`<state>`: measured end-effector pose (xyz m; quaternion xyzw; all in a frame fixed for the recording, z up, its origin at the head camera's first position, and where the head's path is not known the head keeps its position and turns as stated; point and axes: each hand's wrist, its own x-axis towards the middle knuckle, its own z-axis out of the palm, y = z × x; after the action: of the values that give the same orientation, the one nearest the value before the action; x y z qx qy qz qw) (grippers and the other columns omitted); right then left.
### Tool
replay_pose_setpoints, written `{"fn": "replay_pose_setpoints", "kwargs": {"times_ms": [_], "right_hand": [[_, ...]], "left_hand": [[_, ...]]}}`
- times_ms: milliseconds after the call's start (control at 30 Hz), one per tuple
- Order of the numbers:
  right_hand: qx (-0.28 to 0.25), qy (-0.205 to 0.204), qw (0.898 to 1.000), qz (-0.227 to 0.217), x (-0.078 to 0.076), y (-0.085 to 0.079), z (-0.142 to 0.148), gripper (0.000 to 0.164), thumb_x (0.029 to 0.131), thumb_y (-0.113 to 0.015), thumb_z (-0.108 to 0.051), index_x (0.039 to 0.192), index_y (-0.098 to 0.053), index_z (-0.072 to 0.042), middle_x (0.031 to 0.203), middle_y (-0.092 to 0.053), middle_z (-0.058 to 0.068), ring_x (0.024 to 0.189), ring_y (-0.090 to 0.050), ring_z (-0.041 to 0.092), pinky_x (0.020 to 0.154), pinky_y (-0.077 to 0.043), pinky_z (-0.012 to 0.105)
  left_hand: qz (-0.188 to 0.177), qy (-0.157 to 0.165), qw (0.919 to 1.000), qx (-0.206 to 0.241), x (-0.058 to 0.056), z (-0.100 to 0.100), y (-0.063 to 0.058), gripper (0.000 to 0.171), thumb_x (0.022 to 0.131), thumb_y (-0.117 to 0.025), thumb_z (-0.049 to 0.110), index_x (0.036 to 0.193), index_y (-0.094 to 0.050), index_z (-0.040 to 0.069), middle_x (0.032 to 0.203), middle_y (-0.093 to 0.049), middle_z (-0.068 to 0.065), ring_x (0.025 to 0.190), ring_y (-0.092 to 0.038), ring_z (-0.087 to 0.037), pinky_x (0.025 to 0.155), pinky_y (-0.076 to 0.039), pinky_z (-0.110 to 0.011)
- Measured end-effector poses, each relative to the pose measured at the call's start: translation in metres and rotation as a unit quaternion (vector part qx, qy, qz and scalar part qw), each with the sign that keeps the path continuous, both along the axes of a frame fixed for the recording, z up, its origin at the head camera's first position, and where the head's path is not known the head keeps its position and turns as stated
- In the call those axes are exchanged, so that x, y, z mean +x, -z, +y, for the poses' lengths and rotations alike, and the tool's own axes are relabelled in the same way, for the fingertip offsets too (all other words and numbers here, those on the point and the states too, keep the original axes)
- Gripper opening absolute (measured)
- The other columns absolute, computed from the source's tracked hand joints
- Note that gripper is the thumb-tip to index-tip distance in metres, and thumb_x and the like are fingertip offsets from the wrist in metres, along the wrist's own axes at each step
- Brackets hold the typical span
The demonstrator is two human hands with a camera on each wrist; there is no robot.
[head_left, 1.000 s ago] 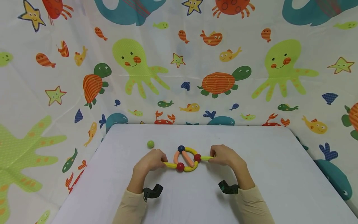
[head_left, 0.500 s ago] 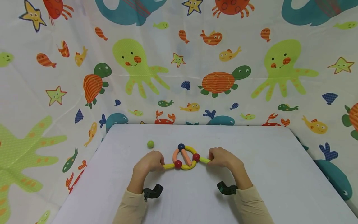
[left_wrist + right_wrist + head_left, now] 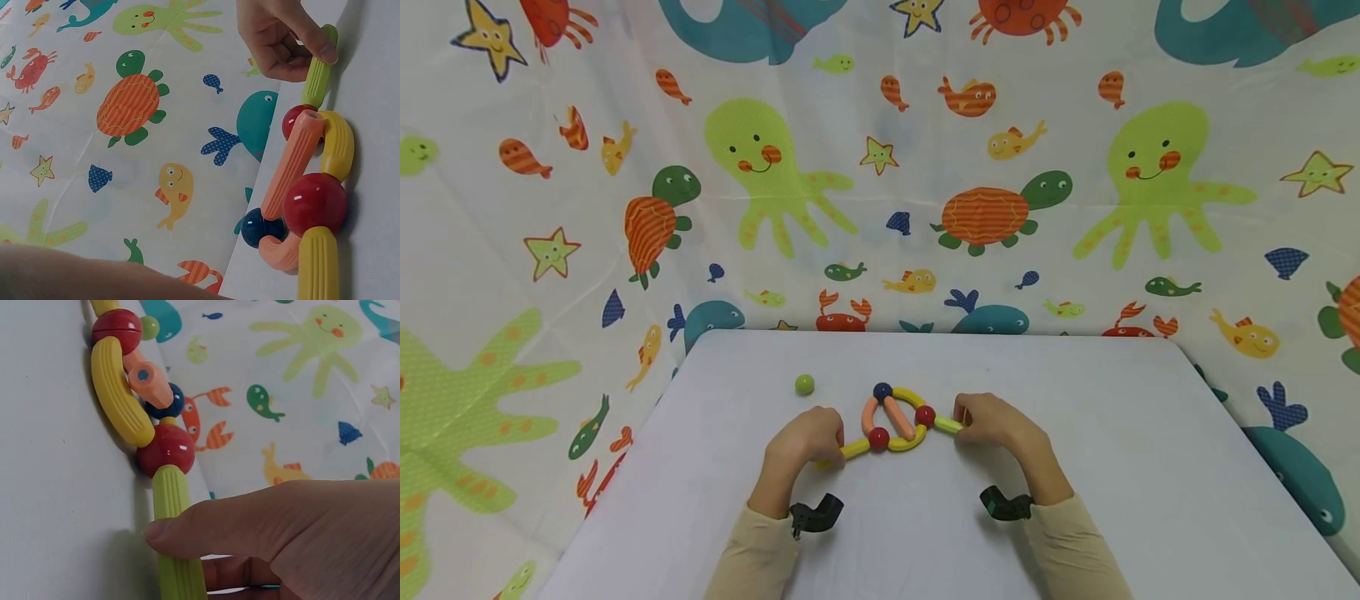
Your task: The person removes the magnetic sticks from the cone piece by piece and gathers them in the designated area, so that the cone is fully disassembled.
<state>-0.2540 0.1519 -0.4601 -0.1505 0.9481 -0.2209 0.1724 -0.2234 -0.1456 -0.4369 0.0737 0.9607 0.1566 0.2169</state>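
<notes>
On the white table lies a loop of magnetic building rods and balls. It has curved yellow rods, a curved peach rod, a straight peach rod, a dark blue ball and two red balls. My left hand grips a straight yellow rod that joins the nearer red ball; the rod's far end shows below the hand. My right hand pinches a lime green rod between thumb and fingers. That rod meets the other red ball.
A loose green ball sits behind the left hand on the white table. A curtain printed with sea animals hangs behind the table's back edge. A small dark camera is strapped to each wrist.
The loop has shifted slightly left and away from me. My right hand has moved a little left, and the left hand slightly nearer me; both held rods now slant more.
</notes>
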Motion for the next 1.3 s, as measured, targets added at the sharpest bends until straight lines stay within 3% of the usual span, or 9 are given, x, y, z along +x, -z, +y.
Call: {"fn": "replay_pose_setpoints", "kwargs": {"times_ms": [233,467,767,1033,1300], "right_hand": [[-0.008,0.005,1.0,-0.007,0.0,0.003,0.0,0.019,0.083,-0.077,-0.011,0.096,-0.063,-0.011,0.084,-0.06,0.001,0.081,-0.053,0.016,0.076,-0.051,0.032],[-0.002,-0.001,0.999,-0.034,0.0,0.005,-0.002,0.026,0.08,-0.083,-0.018,0.092,-0.061,-0.013,0.082,-0.059,0.0,0.077,-0.053,0.016,0.069,-0.046,0.029],[-0.012,0.007,0.999,-0.036,0.002,0.006,-0.004,0.03,0.081,-0.083,-0.024,0.098,-0.06,-0.014,0.084,-0.059,0.001,0.078,-0.054,0.017,0.068,-0.048,0.029],[-0.031,0.006,0.999,-0.025,-0.002,0.007,-0.008,0.033,0.085,-0.08,-0.027,0.11,-0.062,-0.015,0.088,-0.062,0.001,0.079,-0.055,0.017,0.071,-0.052,0.03],[-0.055,-0.013,0.998,0.004,-0.005,0.01,-0.013,0.03,0.085,-0.08,-0.025,0.109,-0.064,-0.014,0.086,-0.062,-0.001,0.079,-0.055,0.016,0.075,-0.053,0.031]], "left_hand": [[0.007,-0.014,0.9998,-0.008,-0.003,0.0,0.006,0.014,0.08,-0.081,0.01,0.091,-0.072,0.008,0.082,-0.064,-0.003,0.074,-0.055,-0.019,0.07,-0.05,-0.032],[0.048,-0.006,0.9986,-0.019,-0.007,-0.002,0.008,0.014,0.082,-0.076,0.006,0.095,-0.072,0.005,0.086,-0.067,-0.005,0.075,-0.056,-0.02,0.078,-0.055,-0.038],[0.104,0.008,0.9942,0.027,-0.005,0.009,0.003,0.042,0.088,-0.076,0.024,0.125,-0.066,0.007,0.118,-0.067,-0.011,0.102,-0.063,-0.023,0.094,-0.055,-0.044],[0.209,0.055,0.9738,0.071,-0.006,0.029,0.005,0.039,0.096,-0.067,0.03,0.126,-0.067,0.005,0.124,-0.065,-0.011,0.116,-0.062,-0.026,0.103,-0.052,-0.043],[0.271,0.099,0.9479,0.135,-0.009,0.049,0.02,0.036,0.096,-0.066,0.028,0.124,-0.067,0.006,0.119,-0.065,-0.009,0.11,-0.061,-0.023,0.099,-0.054,-0.039]]}}
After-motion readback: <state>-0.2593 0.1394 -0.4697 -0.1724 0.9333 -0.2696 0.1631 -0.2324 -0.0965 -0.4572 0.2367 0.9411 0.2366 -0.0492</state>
